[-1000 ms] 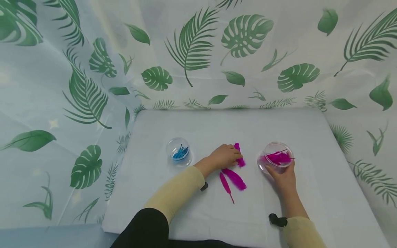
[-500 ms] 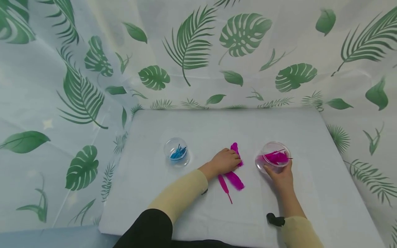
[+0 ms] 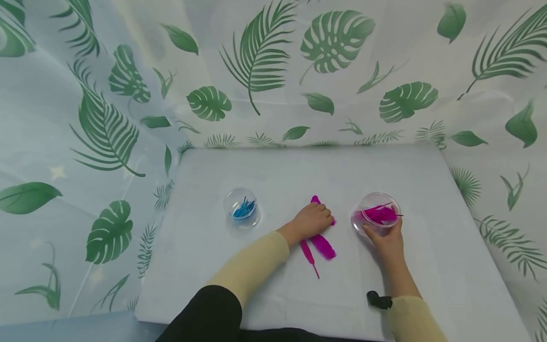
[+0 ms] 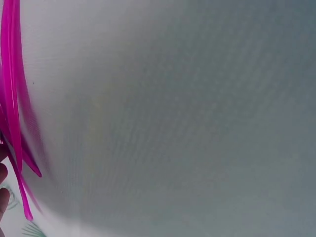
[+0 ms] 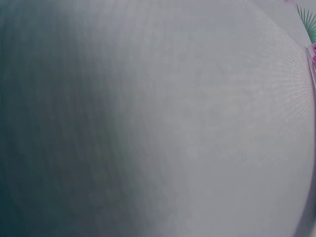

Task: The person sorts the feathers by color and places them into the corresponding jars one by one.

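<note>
My left hand (image 3: 313, 221) is over a few magenta feathers in the middle of the table, fingers curled down on a feather (image 3: 315, 199) whose tip sticks out beyond the knuckles. Two more feathers, a broad one (image 3: 323, 247) and a thin one (image 3: 310, 257), lie by the wrist. In the left wrist view, long magenta feathers (image 4: 11, 89) run along the left edge, with fingertips (image 4: 2, 173) beside their ends. My right hand (image 3: 390, 243) grips a clear plastic cup (image 3: 358, 223) holding magenta feathers (image 3: 381, 214); only a sliver of pink shows in the right wrist view.
A second clear cup (image 3: 232, 199) with blue sticks (image 3: 244, 208) stands on the left of the white table (image 3: 273, 171). Leaf-printed cloth (image 3: 265, 71) hangs behind and at both sides.
My left hand has come down over the far feather, whose tip has shifted left and is now mostly covered. The right hand and its cup have stayed in place.
</note>
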`<state>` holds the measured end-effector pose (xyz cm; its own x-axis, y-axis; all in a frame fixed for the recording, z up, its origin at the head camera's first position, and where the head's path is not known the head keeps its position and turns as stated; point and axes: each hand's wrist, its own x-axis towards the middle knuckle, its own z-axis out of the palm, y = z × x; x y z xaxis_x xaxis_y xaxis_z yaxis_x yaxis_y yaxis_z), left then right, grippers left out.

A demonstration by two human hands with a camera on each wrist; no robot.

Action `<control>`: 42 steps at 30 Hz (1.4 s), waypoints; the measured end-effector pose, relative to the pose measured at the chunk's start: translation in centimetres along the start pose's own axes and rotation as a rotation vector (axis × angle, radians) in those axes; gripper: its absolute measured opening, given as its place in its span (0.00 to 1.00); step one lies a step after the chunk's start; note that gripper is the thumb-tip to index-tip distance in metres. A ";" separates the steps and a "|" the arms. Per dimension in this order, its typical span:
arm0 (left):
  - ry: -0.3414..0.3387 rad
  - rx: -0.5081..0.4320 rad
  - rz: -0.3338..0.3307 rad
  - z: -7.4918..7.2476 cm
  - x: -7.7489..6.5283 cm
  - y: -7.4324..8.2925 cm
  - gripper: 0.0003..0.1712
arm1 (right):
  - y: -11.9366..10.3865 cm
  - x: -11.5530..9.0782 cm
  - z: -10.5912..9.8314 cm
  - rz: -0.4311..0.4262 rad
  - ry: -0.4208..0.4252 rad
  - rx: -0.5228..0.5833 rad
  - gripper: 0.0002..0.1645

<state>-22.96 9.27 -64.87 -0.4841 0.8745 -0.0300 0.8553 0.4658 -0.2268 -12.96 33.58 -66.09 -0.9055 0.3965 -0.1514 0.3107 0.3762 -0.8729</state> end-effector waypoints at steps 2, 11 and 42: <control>-0.007 0.006 0.003 0.0 0.2 0.1 0.13 | 0.1 0.1 0.0 -0.001 0.002 -0.002 0.68; -0.018 0.061 0.006 -0.4 0.9 0.6 0.12 | 0.1 0.2 0.0 0.018 -0.016 -0.008 0.68; -0.054 0.033 -0.140 -2.2 1.9 0.2 0.07 | 0.2 0.1 0.4 -0.007 0.010 -0.012 0.67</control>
<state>-23.27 11.30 -62.84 -0.6080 0.7925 -0.0481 0.7728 0.5768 -0.2646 -13.11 33.41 -66.48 -0.9046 0.4023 -0.1410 0.3082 0.3888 -0.8682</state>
